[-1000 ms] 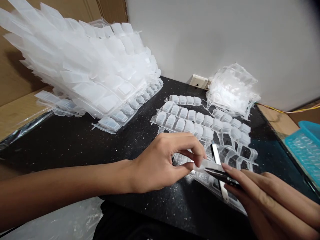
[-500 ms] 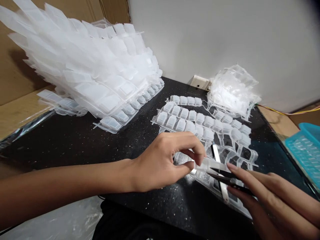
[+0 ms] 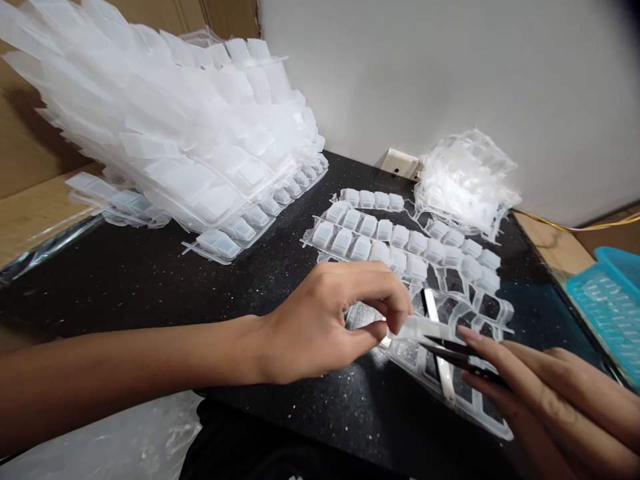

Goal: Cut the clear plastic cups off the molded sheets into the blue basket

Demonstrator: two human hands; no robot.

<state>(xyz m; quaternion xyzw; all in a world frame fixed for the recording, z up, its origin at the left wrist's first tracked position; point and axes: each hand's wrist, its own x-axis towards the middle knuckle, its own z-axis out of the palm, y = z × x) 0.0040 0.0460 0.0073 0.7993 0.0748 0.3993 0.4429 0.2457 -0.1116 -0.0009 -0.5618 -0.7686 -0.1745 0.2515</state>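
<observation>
My left hand (image 3: 340, 320) is closed in a pinch on a small translucent plastic piece (image 3: 417, 328), holding it by its near end above the table. My right hand (image 3: 545, 393) grips small dark scissors (image 3: 463, 357). Their blades are a little apart and point left, just under the piece; whether they touch it I cannot tell. Beneath both hands lies a clear plastic frame (image 3: 495, 427) with cut-out gaps. A white-handled, knife-like tool (image 3: 440, 360) rests across that frame. Behind my hands are sheets of connected translucent caps (image 3: 367, 225) in rows.
A tall stack of translucent molded sheets (image 3: 200, 133) leans at the back left on the black speckled tabletop (image 3: 280, 280). Trimmed plastic scraps (image 3: 465, 183) are heaped by a wall socket (image 3: 400, 163). A blue basket (image 3: 607, 300) stands on the right, near thin wires (image 3: 560, 230).
My right hand and the scissors have shifted slightly right along the plastic piece. My left hand keeps its pinch, almost unmoved.
</observation>
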